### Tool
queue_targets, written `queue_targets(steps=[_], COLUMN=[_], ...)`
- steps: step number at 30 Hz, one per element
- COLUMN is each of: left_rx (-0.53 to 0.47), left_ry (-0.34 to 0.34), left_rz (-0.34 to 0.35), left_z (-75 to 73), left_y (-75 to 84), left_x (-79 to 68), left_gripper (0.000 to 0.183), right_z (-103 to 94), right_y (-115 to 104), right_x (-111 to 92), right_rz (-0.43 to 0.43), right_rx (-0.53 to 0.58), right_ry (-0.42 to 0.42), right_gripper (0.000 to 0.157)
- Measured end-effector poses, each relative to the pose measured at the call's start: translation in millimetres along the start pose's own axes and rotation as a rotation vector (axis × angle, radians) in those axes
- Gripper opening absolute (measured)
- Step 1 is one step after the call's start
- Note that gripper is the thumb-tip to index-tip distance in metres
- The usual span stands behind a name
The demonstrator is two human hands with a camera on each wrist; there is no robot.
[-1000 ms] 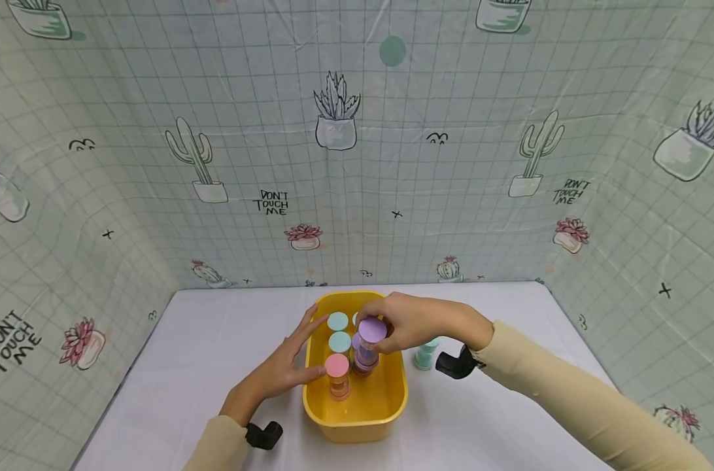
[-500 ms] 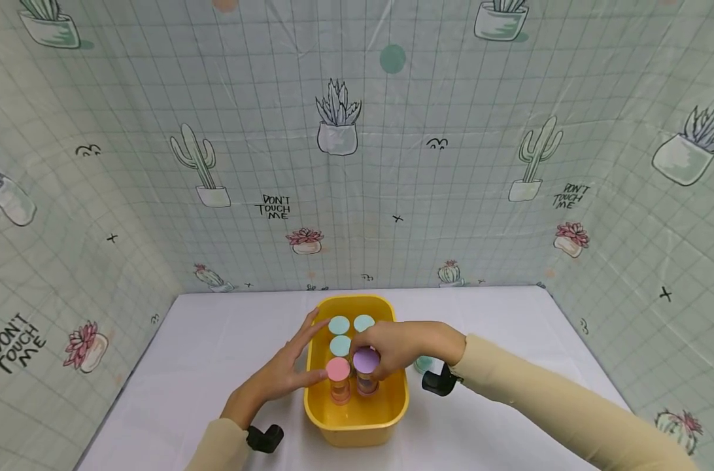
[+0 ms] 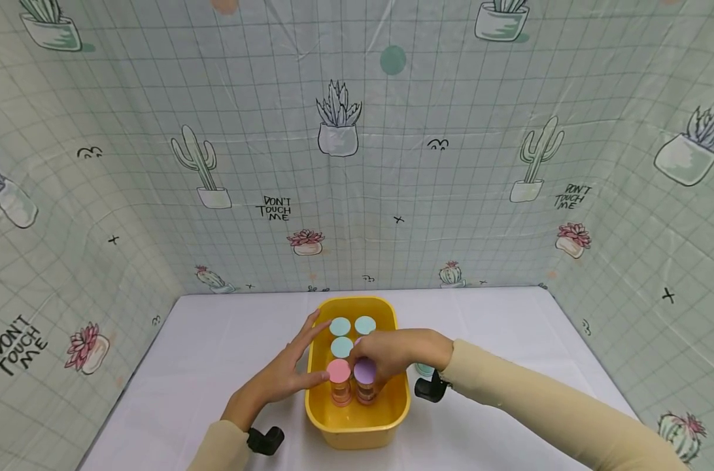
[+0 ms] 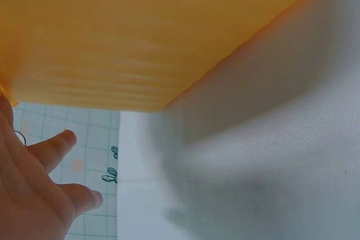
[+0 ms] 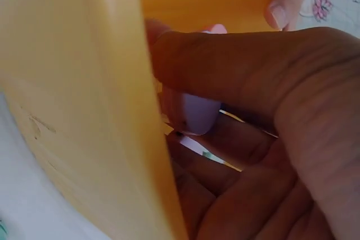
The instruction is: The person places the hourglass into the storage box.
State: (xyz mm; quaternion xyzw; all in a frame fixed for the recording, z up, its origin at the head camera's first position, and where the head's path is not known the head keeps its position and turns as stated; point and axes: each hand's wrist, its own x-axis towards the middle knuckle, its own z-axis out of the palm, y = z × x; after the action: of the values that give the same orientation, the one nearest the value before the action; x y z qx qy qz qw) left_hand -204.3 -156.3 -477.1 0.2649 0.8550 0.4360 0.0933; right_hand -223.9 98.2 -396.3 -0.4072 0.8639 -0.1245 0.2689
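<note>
A yellow plastic bin [image 3: 357, 420] holds several small sand timers with coloured caps. My right hand [image 3: 389, 353] reaches over the bin's right side and holds a purple sand timer [image 3: 365, 370] upright, low in the bin. In the right wrist view, thumb and fingers curl round this purple timer [image 5: 199, 113]. Directly left of it stands a pink sand timer [image 3: 339, 371]. My left hand [image 3: 277, 376] lies along the bin's left rim with fingers spread, the thumb tip close to the pink timer. Left wrist view: the left hand [image 4: 34, 189] is beside the bin's outer wall [image 4: 135, 32].
Light-blue-capped timers [image 3: 340, 326] stand at the back of the bin. A mint-green timer [image 3: 424, 370] is on the white table [image 3: 486, 314] just right of the bin, partly behind the right wrist. A cactus-print cloth [image 3: 357, 183] rises at the back and sides.
My right hand has lowered the purple timer toward the bin floor and forward toward me, beside the pink one. The left hand stays at the rim.
</note>
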Motion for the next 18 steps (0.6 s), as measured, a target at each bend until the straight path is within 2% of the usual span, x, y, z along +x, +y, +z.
queue_targets(steps=[9, 18], left_rx=[-0.021, -0.016], left_ry=[0.008, 0.006], left_rz=[0.011, -0.001], left_z=[1.2, 1.7], left_y=[2.2, 2.4], left_x=[-4.4, -1.6], left_gripper=[0.084, 0.085], right_z=[3.5, 2.5], right_y=[-0.7, -0.1], right_x=[2.3, 1.0], right_rz=[-0.01, -0.011], right_rx=[-0.04, -0.032], right_ry=[-0.011, 0.003], right_gripper=[0.034, 0.034])
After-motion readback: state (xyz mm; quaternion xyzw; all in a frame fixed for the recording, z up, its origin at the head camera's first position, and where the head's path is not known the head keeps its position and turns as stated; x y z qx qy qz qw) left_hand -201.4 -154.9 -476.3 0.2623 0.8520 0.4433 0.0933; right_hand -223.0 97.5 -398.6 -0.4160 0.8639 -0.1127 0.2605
